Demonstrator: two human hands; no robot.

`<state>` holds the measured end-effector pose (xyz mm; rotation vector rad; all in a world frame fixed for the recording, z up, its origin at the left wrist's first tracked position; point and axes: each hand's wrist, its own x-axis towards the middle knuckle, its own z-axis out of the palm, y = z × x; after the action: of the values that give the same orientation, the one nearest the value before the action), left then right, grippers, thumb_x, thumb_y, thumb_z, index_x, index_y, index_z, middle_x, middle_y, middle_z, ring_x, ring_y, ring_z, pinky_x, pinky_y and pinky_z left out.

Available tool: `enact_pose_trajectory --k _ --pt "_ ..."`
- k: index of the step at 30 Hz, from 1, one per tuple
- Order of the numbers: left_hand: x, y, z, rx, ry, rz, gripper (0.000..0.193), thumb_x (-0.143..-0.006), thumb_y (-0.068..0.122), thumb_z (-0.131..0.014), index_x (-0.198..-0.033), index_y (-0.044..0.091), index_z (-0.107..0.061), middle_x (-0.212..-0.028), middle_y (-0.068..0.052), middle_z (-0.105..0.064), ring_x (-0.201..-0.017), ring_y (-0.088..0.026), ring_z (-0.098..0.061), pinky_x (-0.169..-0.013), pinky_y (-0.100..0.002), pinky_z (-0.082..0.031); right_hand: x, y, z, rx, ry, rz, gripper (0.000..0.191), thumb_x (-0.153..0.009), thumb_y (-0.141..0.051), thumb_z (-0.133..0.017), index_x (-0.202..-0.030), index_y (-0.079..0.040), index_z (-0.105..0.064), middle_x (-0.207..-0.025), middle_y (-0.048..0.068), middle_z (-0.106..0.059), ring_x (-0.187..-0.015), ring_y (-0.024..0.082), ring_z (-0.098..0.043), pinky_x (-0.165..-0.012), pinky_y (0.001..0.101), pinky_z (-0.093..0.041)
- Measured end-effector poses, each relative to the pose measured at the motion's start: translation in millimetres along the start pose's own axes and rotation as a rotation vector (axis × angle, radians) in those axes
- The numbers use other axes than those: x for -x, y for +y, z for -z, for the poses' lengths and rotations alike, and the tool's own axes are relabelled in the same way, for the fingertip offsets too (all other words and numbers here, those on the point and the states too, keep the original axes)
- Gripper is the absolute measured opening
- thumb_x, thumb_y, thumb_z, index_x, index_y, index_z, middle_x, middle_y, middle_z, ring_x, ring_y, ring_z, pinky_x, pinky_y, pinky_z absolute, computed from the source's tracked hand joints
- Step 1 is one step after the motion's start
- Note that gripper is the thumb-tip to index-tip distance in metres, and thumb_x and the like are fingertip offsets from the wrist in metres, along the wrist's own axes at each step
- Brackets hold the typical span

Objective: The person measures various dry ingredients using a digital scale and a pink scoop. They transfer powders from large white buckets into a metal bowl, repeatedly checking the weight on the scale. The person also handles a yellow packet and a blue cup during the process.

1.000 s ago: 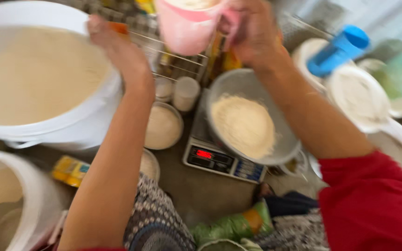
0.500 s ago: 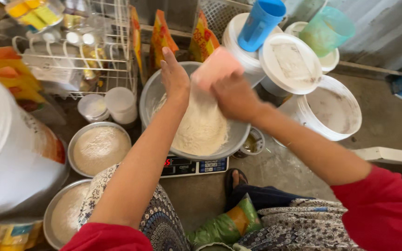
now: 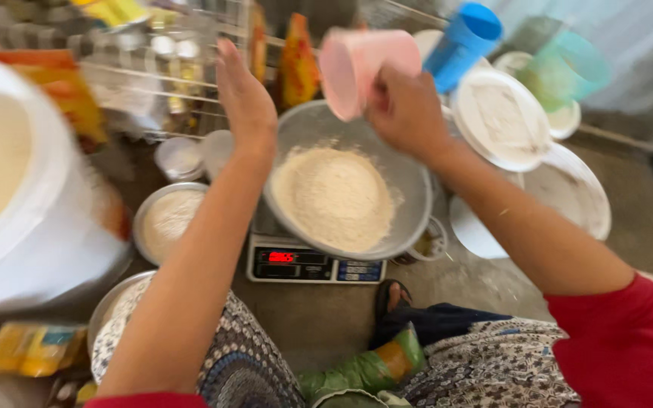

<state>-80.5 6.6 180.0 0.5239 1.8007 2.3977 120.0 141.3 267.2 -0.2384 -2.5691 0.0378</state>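
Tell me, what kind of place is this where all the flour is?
Probably a home baking or food-making corner, set up on the floor. A metal bowl of flour sits on a digital scale, the right hand holds a pink cup above it, and a big white bucket stands beside.

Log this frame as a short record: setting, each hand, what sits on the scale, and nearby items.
setting: floor-level work spot seen from above, image blurred
right hand: grips a pink cup, tipped on its side above the bowl
left hand: open, fingers up, holds nothing, above the bowl's left rim
bowl: metal, holds pale flour, sits on the scale
scale: red lit display
nearby: white bucket at left; small pan of powder; blue cup; white lids at right
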Motion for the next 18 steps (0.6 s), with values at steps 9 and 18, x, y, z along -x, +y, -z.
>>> enact_pose_trajectory --k 9,18 --pt "-28.3 118.7 318.4 -0.545 0.577 -0.290 0.076 -0.115 0.052 -0.025 -0.163 -0.007 -0.024 -0.172 -0.026 -0.027 -0.162 -0.037 -0.022 -0.133 -0.048 -0.004 -205.4 -266.7 -145.7 -0.474 -0.066 0.384 0.017 -0.088 -0.017 -0.071 -0.100 -0.007 -0.064 -0.087 0.013 -0.070 -0.084 0.032 -0.069 -0.073 0.0471 -0.051" --pt "24.5 103.1 455.9 -1.052 0.625 -0.127 0.080 -0.113 0.051 -0.033 -0.159 -0.013 -0.019 -0.164 -0.035 -0.024 -0.155 -0.050 -0.018 -0.127 -0.057 -0.008 -205.1 -507.0 -308.6 0.056 -0.298 0.515 0.029 -0.091 -0.021 -0.063 -0.114 -0.005 -0.064 -0.113 0.021 -0.069 -0.110 0.041 -0.064 -0.100 0.0824 -0.031"
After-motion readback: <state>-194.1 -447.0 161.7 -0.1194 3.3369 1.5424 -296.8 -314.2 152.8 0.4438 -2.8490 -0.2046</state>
